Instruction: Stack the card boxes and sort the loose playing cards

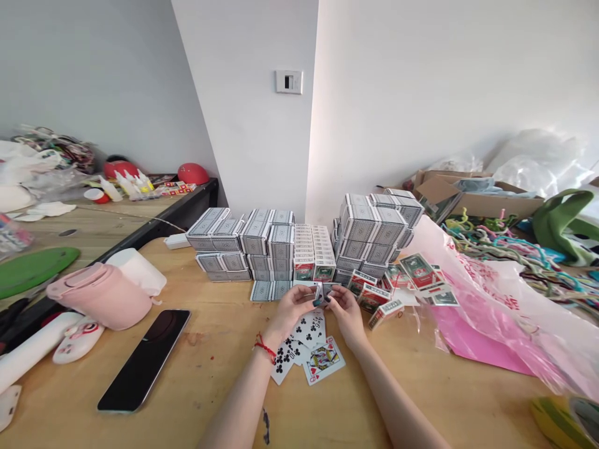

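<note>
My left hand (pixel 298 307) is closed on a small stack of playing cards (pixel 319 290), held on edge above the table. Facing it, my right hand (pixel 345 312) pinches cards (pixel 331 289) with grey backs; whether both hands share one deck I cannot tell. Below them lie loose face-up cards: several clubs (pixel 284 360) and a queen of hearts (pixel 324 360). Behind my hands stand two rows of boxed decks (pixel 313 249), with grey-backed card stacks (pixel 269 246) to the left and a taller pile (pixel 374 224) to the right.
Open card boxes (pixel 374 298) lie right of my hands, by pink plastic wrapping (pixel 482 299). At the left are a black phone (pixel 145 362), a pink cup (pixel 103 296) and a white roll (pixel 137 272). Yellow tape (pixel 556 419) sits at the near right corner.
</note>
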Motion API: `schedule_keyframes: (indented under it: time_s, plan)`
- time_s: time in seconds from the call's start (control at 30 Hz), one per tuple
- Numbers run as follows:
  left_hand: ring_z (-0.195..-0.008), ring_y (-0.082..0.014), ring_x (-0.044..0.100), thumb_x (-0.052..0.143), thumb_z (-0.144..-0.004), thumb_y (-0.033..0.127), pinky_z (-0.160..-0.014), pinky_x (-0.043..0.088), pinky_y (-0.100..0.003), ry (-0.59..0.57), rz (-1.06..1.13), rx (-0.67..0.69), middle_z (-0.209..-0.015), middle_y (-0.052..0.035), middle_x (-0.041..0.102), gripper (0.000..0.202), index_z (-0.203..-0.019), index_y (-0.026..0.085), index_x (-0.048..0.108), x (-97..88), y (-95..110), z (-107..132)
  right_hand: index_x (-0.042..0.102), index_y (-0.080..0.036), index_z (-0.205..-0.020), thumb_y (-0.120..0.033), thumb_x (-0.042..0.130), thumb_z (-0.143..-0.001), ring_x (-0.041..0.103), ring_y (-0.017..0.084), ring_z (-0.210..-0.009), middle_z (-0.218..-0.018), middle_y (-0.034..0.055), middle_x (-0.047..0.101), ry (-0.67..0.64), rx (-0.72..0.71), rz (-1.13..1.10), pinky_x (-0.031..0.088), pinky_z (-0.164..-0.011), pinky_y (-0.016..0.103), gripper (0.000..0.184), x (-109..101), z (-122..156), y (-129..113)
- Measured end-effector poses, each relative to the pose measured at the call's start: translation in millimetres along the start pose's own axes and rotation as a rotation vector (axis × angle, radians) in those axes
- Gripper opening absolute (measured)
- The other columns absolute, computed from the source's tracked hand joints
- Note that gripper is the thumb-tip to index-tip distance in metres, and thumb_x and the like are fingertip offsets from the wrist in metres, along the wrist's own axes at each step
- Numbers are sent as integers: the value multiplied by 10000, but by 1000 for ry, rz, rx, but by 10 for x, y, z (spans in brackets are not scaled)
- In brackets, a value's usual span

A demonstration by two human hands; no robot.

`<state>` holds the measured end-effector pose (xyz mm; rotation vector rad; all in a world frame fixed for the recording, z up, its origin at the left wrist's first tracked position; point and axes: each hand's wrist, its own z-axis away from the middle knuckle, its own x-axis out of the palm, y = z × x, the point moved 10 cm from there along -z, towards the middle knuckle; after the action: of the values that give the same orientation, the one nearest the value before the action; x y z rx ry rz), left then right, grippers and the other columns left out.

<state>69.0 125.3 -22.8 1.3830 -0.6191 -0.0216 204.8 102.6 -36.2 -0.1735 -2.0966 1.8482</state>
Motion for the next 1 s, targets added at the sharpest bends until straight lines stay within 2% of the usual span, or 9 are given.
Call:
schedule_keyframes:
  time_s: [0.07, 0.17, 0.33, 0.53, 0.7, 0.83, 1.0]
  plan:
    - [-942, -183, 571, 731, -585, 214, -851, 452, -343, -26, -96, 46, -1009, -69, 601, 311, -806, 151, 521, 48, 9, -2, 532, -196, -996, -400, 653, -657, 581, 203, -812, -930, 71, 614, -52, 50, -58, 481, -691, 338, 414, 33, -10, 20]
    - [-957, -175, 567, 706, -604, 187, -891, 435, -351, -75, -226, 124, -1019, -79, 595, 271, -780, 149, 503, 138, 17, 5, 551, -188, -1040, -404, 667, -651, 578, 239, -911, -1012, 89, 625, -91, 80, -122, 476, -741, 356, 460, 54, -2, 17]
    - [-998, -180, 552, 626, -665, 141, -866, 453, -338, -122, -406, 232, -1139, -101, 537, 168, -762, 156, 490, 231, 94, 45, 518, -218, -1144, -387, 675, -652, 580, 239, -930, -1092, 84, 606, -154, 86, -215, 472, -762, 360, 543, 108, 36, 25]
    - [-996, -183, 536, 581, -639, 59, -809, 474, -311, -78, -652, 382, -1054, -86, 540, 143, -707, 159, 505, 267, 271, 116, 521, -227, -1167, -409, 674, -636, 577, 260, -934, -996, 79, 647, -243, 70, -155, 458, -785, 398, 581, 200, 85, -17]
    - [-1055, -198, 501, 556, -656, 61, -865, 443, -352, -8, -850, 502, -1086, -78, 528, 130, -703, 174, 514, 311, 353, 188, 544, -232, -1156, -432, 618, -685, 555, 253, -997, -1101, 71, 610, -255, 117, -178, 438, -832, 390, 516, 229, 79, 17]
    - [-1113, -202, 464, 536, -682, 62, -930, 399, -381, 63, -972, 582, -1153, -77, 501, 129, -710, 186, 512, 308, 399, 236, 588, -248, -1099, -493, 566, -715, 570, 241, -941, -1028, 61, 635, -219, 136, -143, 453, -781, 366, 456, 213, 53, 98]
    - [-1119, -205, 461, 521, -682, 54, -923, 411, -388, 98, -1065, 659, -1167, -74, 493, 146, -735, 189, 521, 319, 437, 277, 683, -183, -775, -557, 526, -720, 566, 219, -761, -753, 40, 640, -225, 32, 95, 442, -699, 330, 409, 224, 74, 14]
